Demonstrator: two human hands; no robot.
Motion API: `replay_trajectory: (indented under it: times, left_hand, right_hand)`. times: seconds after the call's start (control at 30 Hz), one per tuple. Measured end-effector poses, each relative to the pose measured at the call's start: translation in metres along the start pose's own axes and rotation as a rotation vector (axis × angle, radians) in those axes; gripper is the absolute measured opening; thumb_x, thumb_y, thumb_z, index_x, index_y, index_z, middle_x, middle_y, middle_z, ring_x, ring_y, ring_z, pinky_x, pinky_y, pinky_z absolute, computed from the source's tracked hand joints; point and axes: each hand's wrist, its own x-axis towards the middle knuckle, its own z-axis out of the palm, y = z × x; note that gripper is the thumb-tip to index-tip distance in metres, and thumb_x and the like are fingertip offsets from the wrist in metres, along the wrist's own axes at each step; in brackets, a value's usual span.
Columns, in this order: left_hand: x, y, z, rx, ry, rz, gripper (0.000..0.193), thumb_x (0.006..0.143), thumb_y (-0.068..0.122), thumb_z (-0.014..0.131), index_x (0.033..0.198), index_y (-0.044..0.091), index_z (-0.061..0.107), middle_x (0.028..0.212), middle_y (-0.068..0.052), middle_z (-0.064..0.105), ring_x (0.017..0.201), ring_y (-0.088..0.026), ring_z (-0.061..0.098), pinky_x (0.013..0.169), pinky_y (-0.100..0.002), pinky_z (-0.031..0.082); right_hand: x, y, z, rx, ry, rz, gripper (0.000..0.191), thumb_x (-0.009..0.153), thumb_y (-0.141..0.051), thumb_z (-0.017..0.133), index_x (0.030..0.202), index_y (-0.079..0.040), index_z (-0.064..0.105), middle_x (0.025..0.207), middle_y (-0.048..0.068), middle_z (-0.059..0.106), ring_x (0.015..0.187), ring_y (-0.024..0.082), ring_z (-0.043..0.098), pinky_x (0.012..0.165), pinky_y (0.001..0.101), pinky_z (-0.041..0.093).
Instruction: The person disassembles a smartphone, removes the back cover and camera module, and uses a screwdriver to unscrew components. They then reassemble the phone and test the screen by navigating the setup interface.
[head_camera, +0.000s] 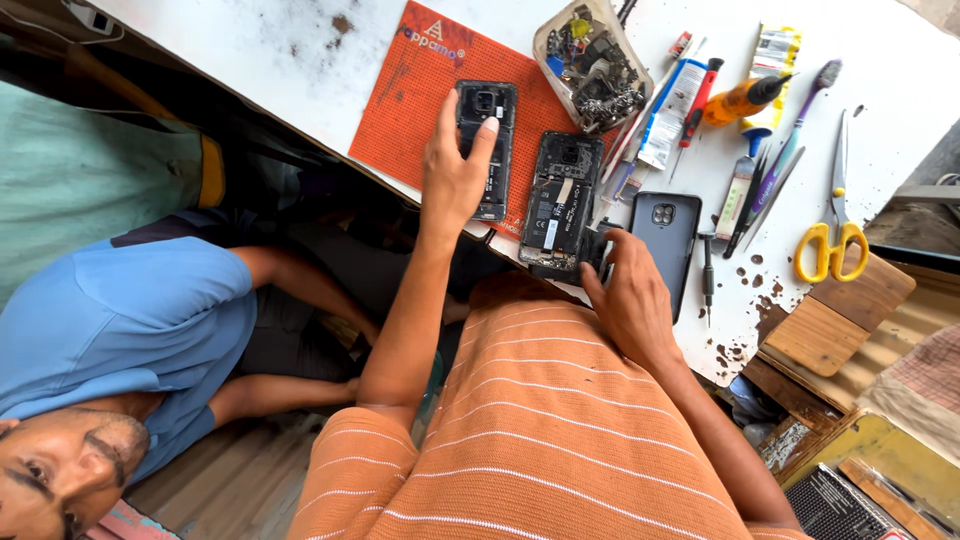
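Note:
My left hand (452, 172) rests on an opened black phone (487, 148) lying on the orange mat (415, 90), fingers spread over its left side. A second opened phone body (560, 205) lies beside it, at the mat's right edge. My right hand (625, 295) sits at the table's near edge, its fingers closed on a small black part (598, 250) at the bottom of that second phone. A dark phone back cover (668, 238) lies just right of my right hand.
A clear tray of small parts (592, 62) stands behind the phones. Screwdrivers, tweezers, a toothbrush (795, 130), an orange bottle (742, 100) and yellow-handled scissors (832, 235) lie at the right. A person in a blue shirt (130, 320) sits at lower left. Wooden blocks (835, 320) sit right.

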Motion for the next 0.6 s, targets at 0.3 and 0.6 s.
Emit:
replay_trajectory:
  times: [0.3,0.6]
  left_hand:
    - [-0.032,0.002,0.011,0.283,0.168,0.220,0.062,0.105,0.039,0.065,0.152,0.004,0.046,0.143,-0.021,0.058,0.136,-0.037,0.055,0.115,-0.049,0.041]
    - [-0.103,0.027,0.036,0.375,-0.135,0.145,0.086,0.089,0.039,0.079,0.151,-0.004,0.037,0.116,-0.018,0.052,0.108,-0.033,0.058,0.091,-0.042,0.053]
  right_hand:
    - [0.005,-0.005,-0.006,0.132,-0.069,0.201,0.049,0.090,-0.011,0.070,0.131,0.004,0.048,0.099,0.018,0.059,0.069,0.031,0.061,0.069,0.0454,0.052]
    - [-0.013,0.010,-0.020,0.266,-0.072,0.428,0.052,0.086,-0.009,0.072,0.133,0.001,0.054,0.098,0.009,0.066,0.076,0.020,0.066,0.069,0.0352,0.056]
